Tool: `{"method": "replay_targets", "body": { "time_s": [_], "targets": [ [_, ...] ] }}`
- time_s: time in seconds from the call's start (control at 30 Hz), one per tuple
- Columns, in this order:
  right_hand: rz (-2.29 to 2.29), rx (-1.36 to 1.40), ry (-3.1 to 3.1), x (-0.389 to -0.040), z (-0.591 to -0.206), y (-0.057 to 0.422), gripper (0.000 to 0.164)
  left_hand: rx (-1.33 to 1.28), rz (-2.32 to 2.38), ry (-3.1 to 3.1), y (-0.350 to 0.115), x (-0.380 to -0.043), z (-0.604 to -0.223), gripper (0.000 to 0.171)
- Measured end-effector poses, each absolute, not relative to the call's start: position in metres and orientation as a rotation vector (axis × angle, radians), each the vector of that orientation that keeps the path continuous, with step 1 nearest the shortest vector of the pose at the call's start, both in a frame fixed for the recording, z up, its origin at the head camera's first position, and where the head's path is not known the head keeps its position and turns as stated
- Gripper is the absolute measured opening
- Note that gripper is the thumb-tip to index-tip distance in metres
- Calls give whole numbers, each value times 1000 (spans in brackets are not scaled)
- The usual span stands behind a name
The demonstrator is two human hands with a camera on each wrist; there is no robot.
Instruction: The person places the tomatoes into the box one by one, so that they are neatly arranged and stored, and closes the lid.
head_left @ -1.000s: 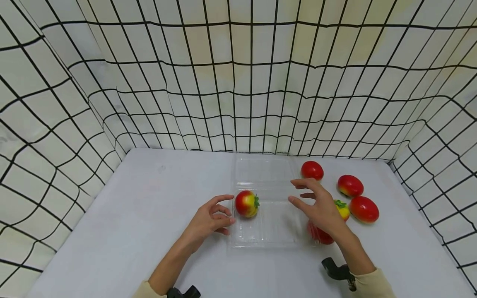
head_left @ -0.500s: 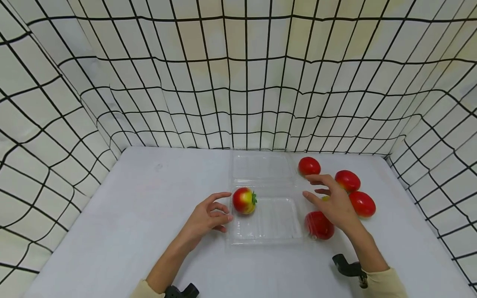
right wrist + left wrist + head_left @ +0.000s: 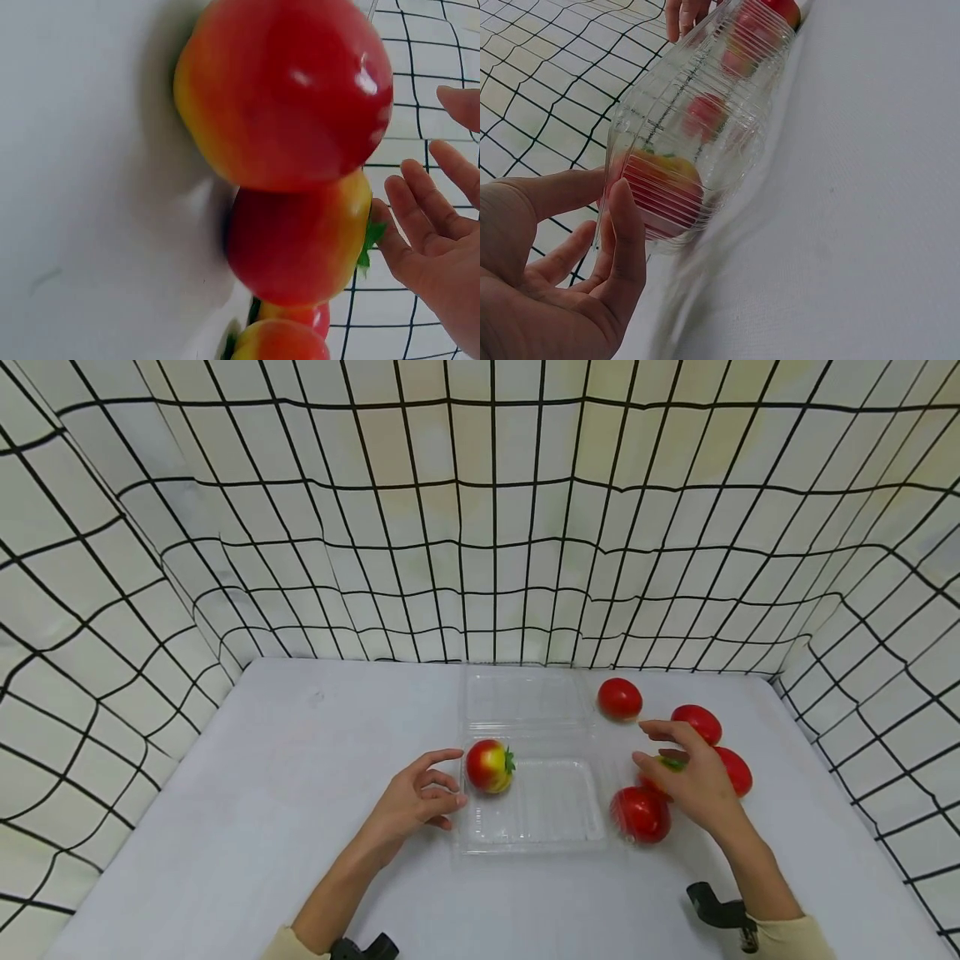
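A clear plastic clamshell box (image 3: 555,802) lies open, its lid (image 3: 525,697) folded back. Inside, by the left wall, sits a red-and-yellow fruit (image 3: 487,767) with a green leafy top, also visible through the plastic in the left wrist view (image 3: 664,191). My left hand (image 3: 416,802) has its fingertips at the box's left edge, fingers loosely bent. Over the fruits on the right, my right hand (image 3: 693,777) spreads thumb and fingers above a leafy-topped fruit (image 3: 654,782), partly hidden beneath it. In the right wrist view that fruit (image 3: 300,247) stands near the fingertips, behind a larger-looking one (image 3: 285,90).
One red fruit (image 3: 640,814) lies by the box's right wall. Another red fruit (image 3: 619,699) lies behind, near the lid, and two more, a back one (image 3: 696,722) and a front one (image 3: 737,770), lie farther right. Black netting (image 3: 495,543) hangs around the white table (image 3: 337,718).
My right hand has moved right, away from above the box to over the leafy-topped fruit. The left hand stays at the box's edge. The view has shifted slightly.
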State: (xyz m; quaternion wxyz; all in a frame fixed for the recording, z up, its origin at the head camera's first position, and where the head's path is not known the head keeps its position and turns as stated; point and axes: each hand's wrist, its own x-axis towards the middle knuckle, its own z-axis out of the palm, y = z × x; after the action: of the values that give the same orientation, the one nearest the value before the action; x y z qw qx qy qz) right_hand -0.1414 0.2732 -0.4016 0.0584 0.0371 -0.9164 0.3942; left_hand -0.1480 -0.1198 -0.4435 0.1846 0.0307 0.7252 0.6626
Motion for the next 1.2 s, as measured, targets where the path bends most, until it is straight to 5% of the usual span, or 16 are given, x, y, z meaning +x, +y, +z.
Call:
{"method": "replay_targets", "body": {
  "time_s": [1.2],
  "targets": [
    [1051,36,-2998,-146,-415,310,65,100,1823,2087,-121,-146,-443,64]
  ]
}}
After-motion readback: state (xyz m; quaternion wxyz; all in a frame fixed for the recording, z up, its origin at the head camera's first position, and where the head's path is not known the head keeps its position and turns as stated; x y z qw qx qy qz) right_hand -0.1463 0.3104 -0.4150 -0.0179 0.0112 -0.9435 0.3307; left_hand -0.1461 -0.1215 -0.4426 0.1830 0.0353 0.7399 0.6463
